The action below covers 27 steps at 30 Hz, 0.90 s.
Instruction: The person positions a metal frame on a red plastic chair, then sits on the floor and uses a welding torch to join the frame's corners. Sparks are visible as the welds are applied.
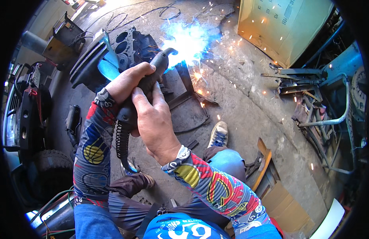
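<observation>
A black welding torch [160, 63] slants up from my hands, its bent neck toward a blinding blue-white arc [188, 43]. My left hand [130, 81] is wrapped round the torch body, thumb along its top. Lower down, my right hand [154, 119] grips the same torch from the right. The coiled spring sleeve [120, 139] of its cable hangs below my hands. Under the arc stands a dark angled metal piece [185, 79], joined or laid against a flat bar frame on the floor. Glare hides the torch tip and the spot it touches. Orange sparks fly out to the right.
An engine block [130, 44] sits left of the arc. Farther left are a yellow-and-black machine [67, 30] and a vehicle front [23, 107]. A large cardboard box [284, 30], scrap metal [308, 103] and a tube frame [345, 107] line the right. Cables cross the concrete floor [256, 103].
</observation>
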Tool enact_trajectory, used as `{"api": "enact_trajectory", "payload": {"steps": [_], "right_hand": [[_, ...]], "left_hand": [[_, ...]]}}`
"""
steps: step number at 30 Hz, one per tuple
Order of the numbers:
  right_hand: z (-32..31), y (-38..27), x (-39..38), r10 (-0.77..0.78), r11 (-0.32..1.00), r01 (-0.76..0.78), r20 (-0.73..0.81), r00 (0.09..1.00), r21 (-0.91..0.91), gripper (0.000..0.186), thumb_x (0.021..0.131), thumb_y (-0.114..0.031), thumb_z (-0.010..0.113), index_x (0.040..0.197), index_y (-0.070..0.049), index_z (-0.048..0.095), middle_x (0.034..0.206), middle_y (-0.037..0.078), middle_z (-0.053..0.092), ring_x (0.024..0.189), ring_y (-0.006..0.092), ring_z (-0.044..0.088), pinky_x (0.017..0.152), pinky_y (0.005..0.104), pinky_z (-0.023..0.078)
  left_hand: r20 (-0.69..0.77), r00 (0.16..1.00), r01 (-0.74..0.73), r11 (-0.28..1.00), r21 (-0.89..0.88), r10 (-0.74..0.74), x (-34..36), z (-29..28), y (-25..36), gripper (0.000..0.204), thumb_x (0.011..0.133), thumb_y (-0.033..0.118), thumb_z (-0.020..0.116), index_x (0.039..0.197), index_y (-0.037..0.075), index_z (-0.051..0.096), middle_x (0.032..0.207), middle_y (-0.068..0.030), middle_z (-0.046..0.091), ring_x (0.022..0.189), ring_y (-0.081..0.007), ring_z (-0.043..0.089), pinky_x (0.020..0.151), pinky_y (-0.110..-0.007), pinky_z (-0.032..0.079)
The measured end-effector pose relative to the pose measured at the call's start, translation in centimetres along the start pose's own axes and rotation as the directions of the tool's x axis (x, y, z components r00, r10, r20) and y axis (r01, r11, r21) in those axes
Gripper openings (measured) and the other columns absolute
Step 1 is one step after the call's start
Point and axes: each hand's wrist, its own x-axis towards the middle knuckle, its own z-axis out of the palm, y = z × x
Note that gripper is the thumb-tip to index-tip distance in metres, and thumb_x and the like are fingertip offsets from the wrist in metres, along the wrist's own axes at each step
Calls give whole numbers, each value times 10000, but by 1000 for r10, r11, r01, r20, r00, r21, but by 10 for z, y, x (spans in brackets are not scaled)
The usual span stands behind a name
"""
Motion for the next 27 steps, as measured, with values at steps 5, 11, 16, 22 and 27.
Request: {"api": "enact_trajectory", "payload": {"steps": [5, 11, 16, 22, 27], "right_hand": [[-1, 3, 2, -32, 999, 32, 3, 999, -37, 801, 1040, -408, 553, 1585, 79, 226, 1450, 282, 549, 1332, 355, 570, 1110, 356, 445], [-1, 4, 2, -31, 999, 32, 29, 999, -26, 781, 1045, -401, 544, 1600, 40, 216, 1443, 276, 551, 1326, 364, 571, 1115, 371, 443], [1, 2, -1, -17, 1000, 16, 50, 999, 15, 759, 1051, -381, 539, 1607, 20, 214, 1441, 271, 553, 1320, 362, 576, 1116, 373, 441], [2, 3, 0, -42, 997, 39, 44, 998, 67, 702, 1059, -332, 549, 1599, -2, 244, 1388, 205, 561, 1233, 282, 586, 1021, 335, 480], [4, 2, -1, -35, 995, 34, 13, 999, 96, 614, 1065, -292, 566, 1563, -28, 322, 1256, 82, 605, 1041, 129, 627, 839, 267, 557]], "left_hand": [[63, 998, 16, 998, -64, -12, 1, 1, -1, 453, 952, 396, 568, 1158, 4, 663, 1011, -116, 698, 840, -180, 674, 820, -306, 562], [6, 1000, 23, 999, 43, -24, 1, -3, -1, 497, 976, 422, 546, 1217, 9, 681, 1058, -90, 710, 832, -142, 654, 827, -289, 545], [-10, 999, -33, 998, 60, 34, -4, -6, -2, 471, 972, 426, 561, 1199, 32, 682, 1046, -82, 693, 835, -142, 622, 818, -288, 521], [0, 996, -90, 989, 117, 91, 2, -9, -5, 491, 977, 424, 554, 1234, 29, 691, 1094, -91, 712, 861, -145, 640, 850, -286, 526], [-21, 1000, -14, 995, 98, 16, 0, -6, 0, 484, 970, 410, 561, 1239, 26, 679, 1100, -103, 711, 871, -157, 650, 862, -293, 531]]}}
